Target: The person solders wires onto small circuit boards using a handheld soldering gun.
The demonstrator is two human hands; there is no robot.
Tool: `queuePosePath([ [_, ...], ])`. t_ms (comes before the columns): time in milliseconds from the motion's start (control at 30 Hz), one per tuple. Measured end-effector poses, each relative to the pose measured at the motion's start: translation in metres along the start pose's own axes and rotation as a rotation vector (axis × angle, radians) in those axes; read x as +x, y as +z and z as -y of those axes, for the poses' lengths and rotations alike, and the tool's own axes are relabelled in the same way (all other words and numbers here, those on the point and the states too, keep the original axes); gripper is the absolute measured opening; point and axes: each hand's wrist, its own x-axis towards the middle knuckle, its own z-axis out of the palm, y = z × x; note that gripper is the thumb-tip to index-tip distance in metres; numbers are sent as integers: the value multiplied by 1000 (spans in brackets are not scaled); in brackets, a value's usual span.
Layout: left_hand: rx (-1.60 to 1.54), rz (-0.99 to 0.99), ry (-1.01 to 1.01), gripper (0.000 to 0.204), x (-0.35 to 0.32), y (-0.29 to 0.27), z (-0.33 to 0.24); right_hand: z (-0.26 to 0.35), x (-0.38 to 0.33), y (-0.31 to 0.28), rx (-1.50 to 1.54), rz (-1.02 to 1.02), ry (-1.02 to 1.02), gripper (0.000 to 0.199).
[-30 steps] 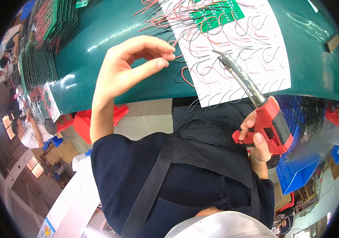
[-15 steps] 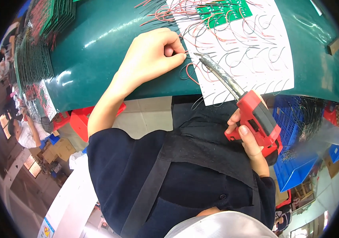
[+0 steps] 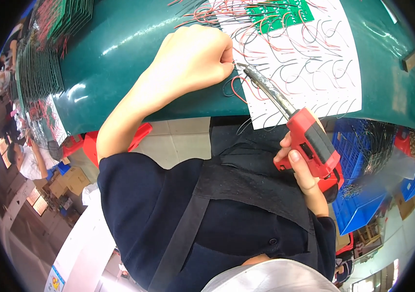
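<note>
My left hand [image 3: 197, 61] is closed in a pinch over the left edge of a white sheet [image 3: 309, 100]. A thin wire end [image 3: 235, 63] pokes out of its fingertips; most of the wire is hidden by the hand. Around the grip of a red and black soldering gun [image 3: 314, 143] my right hand [image 3: 302, 170] is closed. The gun's dark metal tip points up and left, close to the left fingertips; whether it touches the wire I cannot tell. A red wire loop [image 3: 236, 90] hangs just below the left hand.
Rows of red and black wires cover the sheet, with a green circuit board [image 3: 285, 17] at its far end. Stacked boards [image 3: 39, 73] stand at the left of the green table [image 3: 120, 73]. A blue crate [image 3: 363, 209] is below right, a red stool [image 3: 90, 148] below left.
My left hand has turned knuckles-up and shifted slightly right, with its fingers curled tighter. The soldering gun has moved very little. The sheet appears slightly further right.
</note>
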Motion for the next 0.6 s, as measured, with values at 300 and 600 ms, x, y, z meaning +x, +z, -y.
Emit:
queuePosePath([
  [300, 41, 10, -13, 11, 4, -1, 0, 1, -1, 1, -41, -3, -16, 44],
  [600, 57, 75, -38, 12, 5, -2, -3, 0, -6, -11, 108, -126, -234, 33],
])
